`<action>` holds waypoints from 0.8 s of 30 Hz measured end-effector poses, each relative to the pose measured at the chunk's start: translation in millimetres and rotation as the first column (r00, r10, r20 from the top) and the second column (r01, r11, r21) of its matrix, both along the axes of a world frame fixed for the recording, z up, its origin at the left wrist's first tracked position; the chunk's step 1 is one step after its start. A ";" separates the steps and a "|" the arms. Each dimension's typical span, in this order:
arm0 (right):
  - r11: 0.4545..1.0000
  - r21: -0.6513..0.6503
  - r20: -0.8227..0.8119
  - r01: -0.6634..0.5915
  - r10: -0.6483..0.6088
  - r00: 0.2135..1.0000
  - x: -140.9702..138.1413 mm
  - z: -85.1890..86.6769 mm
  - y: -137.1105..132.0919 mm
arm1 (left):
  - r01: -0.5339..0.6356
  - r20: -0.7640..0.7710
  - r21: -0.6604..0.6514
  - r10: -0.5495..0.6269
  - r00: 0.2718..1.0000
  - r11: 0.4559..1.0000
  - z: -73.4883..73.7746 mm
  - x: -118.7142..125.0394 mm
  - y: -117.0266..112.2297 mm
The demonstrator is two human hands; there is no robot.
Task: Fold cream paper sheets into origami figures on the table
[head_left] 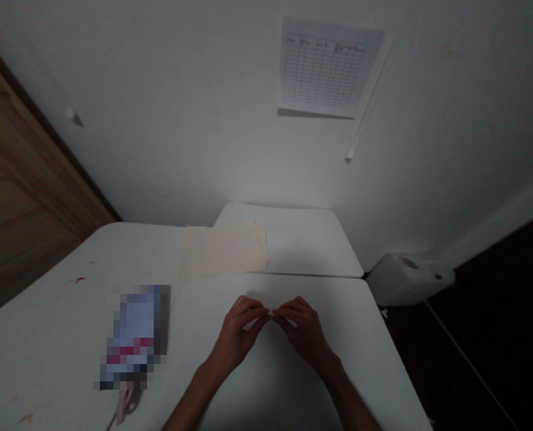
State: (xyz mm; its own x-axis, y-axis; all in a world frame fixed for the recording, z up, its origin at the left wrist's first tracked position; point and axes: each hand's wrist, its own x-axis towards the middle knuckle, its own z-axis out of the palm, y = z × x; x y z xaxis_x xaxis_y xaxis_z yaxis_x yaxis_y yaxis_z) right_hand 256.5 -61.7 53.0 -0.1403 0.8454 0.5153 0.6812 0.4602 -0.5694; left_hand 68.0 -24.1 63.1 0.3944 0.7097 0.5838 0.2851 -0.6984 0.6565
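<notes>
Over the white table point(194, 335), my left hand point(244, 323) and my right hand point(302, 326) meet fingertip to fingertip. Each is closed in a pinch, thumb against fingers. A tiny pale bit point(270, 313) shows between the two sets of fingertips, too small to name. Left of my left hand lies a blurred-out, bluish flat item point(134, 329) with a red stripe, and a pinkish strap or cord point(123, 404) comes from its lower end.
Beige sheets point(224, 248) lie across the join of the tables at the back. A printed form point(324, 69) hangs on the wall. A whitish plastic jug point(410, 278) stands beyond the right edge, and a wooden door point(24, 155) is at left.
</notes>
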 end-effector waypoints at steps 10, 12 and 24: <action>0.999 0.025 -0.034 -0.047 0.048 0.998 -0.2 0.0 0.9 | 0.035 -0.004 -0.032 -0.035 0.999 0.999 0.6 3.1 -0.5; 0.999 0.017 -0.049 -0.043 0.044 0.998 0.9 -2.4 0.9 | 0.040 -0.004 -0.051 -0.040 0.999 0.998 -0.1 3.1 -0.8; 0.999 0.037 -0.171 0.008 -0.001 0.985 9.3 -16.5 -2.5 | -0.043 0.033 -0.139 0.048 0.998 0.989 -0.5 1.9 -4.4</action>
